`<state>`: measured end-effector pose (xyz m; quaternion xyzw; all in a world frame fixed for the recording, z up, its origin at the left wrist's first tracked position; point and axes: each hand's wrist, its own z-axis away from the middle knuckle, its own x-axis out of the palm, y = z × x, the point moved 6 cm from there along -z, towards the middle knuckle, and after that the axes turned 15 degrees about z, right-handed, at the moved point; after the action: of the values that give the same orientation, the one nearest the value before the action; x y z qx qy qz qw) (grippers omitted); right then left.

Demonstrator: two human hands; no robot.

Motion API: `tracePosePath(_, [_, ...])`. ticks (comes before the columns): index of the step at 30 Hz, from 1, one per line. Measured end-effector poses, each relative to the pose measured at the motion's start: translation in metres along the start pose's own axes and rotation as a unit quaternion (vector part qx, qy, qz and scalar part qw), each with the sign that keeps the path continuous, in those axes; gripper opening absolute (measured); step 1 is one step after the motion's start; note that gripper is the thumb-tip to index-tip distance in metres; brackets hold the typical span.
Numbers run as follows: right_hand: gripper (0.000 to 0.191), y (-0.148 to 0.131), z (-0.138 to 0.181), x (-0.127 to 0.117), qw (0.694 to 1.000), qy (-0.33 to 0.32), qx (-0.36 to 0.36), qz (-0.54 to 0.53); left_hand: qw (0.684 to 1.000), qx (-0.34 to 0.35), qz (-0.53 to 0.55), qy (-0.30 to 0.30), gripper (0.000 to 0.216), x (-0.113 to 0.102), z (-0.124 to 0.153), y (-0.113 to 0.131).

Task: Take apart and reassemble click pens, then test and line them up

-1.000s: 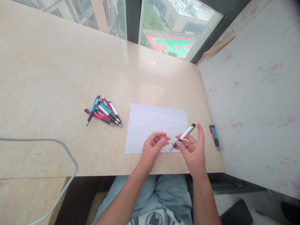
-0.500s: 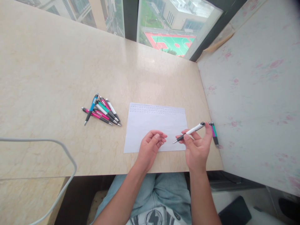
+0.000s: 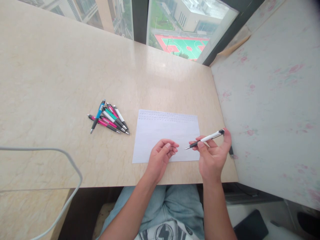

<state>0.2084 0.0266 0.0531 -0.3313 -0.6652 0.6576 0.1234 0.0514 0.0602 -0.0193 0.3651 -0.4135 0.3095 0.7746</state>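
Observation:
In my right hand is a white ballpoint pen with a black grip and a silver tip. One fingertip rests at its black clicker end, and the tip points left, above the paper. My left hand lies over the lower middle of the white sheet of paper, its fingers loosely curled with nothing in them. Rows of small handwriting run across the top of the sheet. Beyond my right hand, by the wall, the dark end of another pen shows; the rest is hidden behind my fingers.
A pile of pens, pink, green and white, lies left of the paper, with a blue pen across its left side. A grey cable curves over the desk's left front. A flowered wall borders the right; a window is behind.
My right hand has shifted slightly to the right and the pen lies a little flatter in it. It now covers most of the pens by the wall. My left hand has stayed put.

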Motion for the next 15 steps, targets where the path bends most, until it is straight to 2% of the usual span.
tracePosePath(10, [0.087, 0.0013, -0.0013, -0.0003, 1.000, 0.005, 0.009, 0.009, 1.000, -0.002, -0.004, -0.006, 0.013, 0.0023, 0.0008, 0.0008])
tracePosePath(15, [0.082, 0.0000, -0.0008, -0.0030, 1.000, 0.015, 0.003, 0.014, 1.000, -0.003, -0.005, -0.005, 0.015, 0.0011, 0.0002, 0.0002])
